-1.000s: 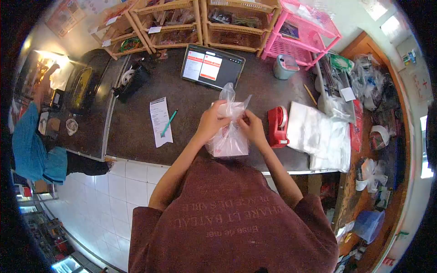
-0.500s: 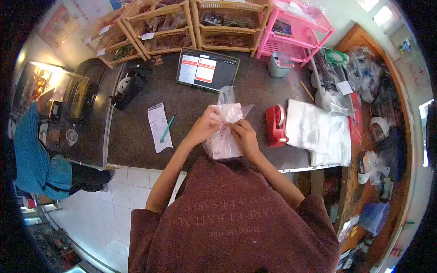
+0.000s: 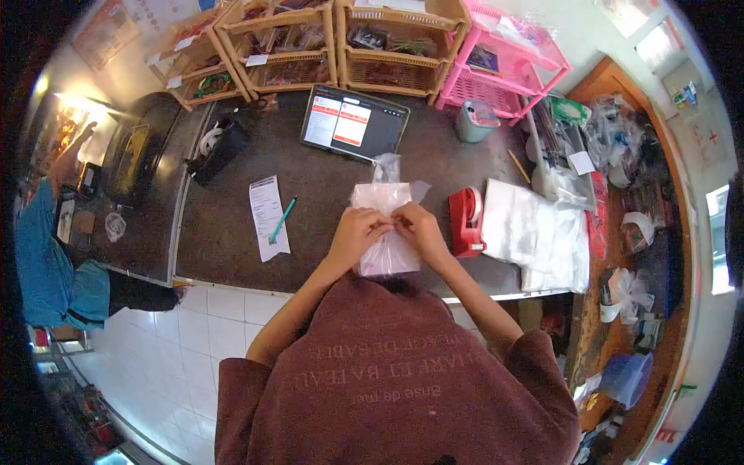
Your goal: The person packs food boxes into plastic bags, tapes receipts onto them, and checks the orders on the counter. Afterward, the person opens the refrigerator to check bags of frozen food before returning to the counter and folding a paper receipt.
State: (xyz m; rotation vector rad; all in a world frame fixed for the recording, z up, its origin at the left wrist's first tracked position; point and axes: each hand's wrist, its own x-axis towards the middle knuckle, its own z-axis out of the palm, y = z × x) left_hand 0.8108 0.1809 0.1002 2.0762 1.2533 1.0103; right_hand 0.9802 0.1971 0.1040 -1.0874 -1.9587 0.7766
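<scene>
A pale pink box-like package (image 3: 381,194) lies at the front edge of the dark table, wrapped in a clear plastic bag (image 3: 387,167) whose end sticks out past its far side. Over the middle of the package, my left hand (image 3: 361,232) pinches the plastic with its fingertips. My right hand (image 3: 421,228) meets it from the other side, also pinching the plastic. The fingers hide exactly what lies between them. A red tape dispenser (image 3: 466,222) stands just right of my right hand.
A tablet (image 3: 355,124) lies beyond the package. Left are a printed slip (image 3: 267,209) and a teal pen (image 3: 284,219). Clear plastic bags (image 3: 535,240) are stacked right. A grey cup (image 3: 477,122), tan racks (image 3: 387,74) and a pink rack (image 3: 484,89) line the back. Another person (image 3: 58,256) stands left.
Both hands have moved slightly lower over the package, and their fingertips have come closer together. The loose plastic between them now lies flatter. The other person's arm at left reaches further up.
</scene>
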